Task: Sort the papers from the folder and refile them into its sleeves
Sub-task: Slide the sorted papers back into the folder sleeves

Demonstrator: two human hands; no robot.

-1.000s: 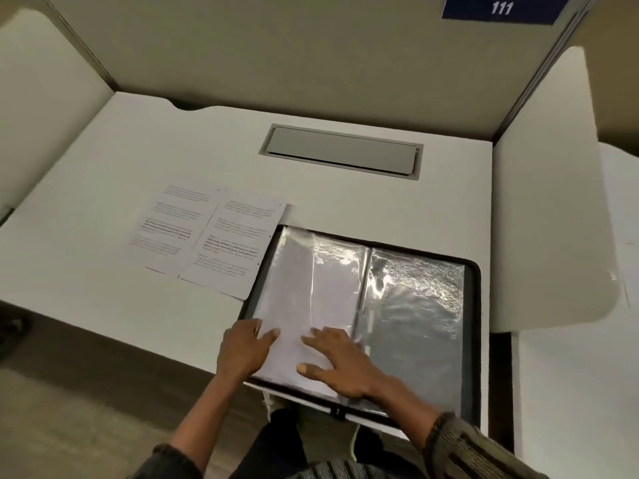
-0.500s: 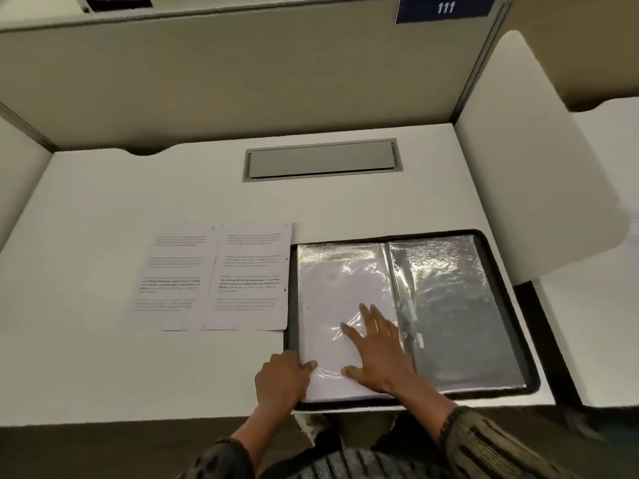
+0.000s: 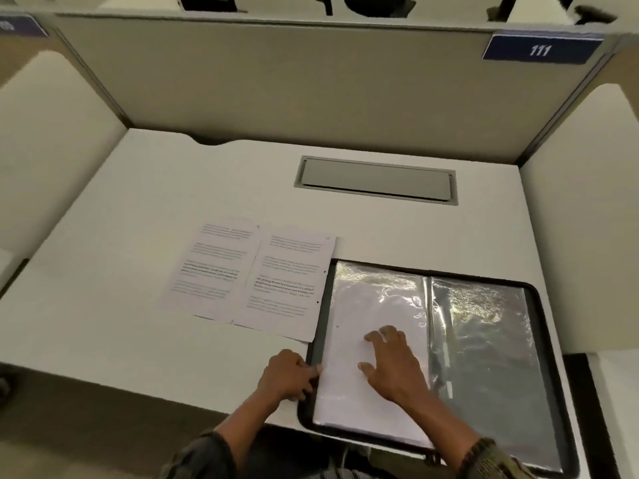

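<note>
Since half a second ago our view has tipped upward and swung left, so the number plate [image 3: 539, 50] now sits at the upper right, while both hands have stayed on the left half of the folder [image 3: 548, 357]. From the head camera we see that folder lying open at the near right of the counter [image 3: 103, 305], its lower edge reaching past the counter's near edge. Our right hand [image 3: 394, 364] lies flat on the left sleeve [image 3: 373, 299], fingers [image 3: 380, 335] straight and spread, pressing down and gripping nothing. Our left hand [image 3: 287, 376] is curled at the folder's left rim with the thumb tip on it, seemingly pinching that edge. The left sleeve holds a white sheet. The right sleeve [image 3: 484, 340] looks empty, though glare makes that uncertain. Two printed papers [image 3: 287, 281] lie side by side just left of the folder, the nearer one touching its corner. We judge these sheets light and limp, best lifted by a free corner. The sleeves look thin, glossy and crinkled, so probably slippery and quick to buckle. The dark rim seems the stiff part, and the sensible place to steady the folder. We cannot tell where the sleeve mouths open.
</note>
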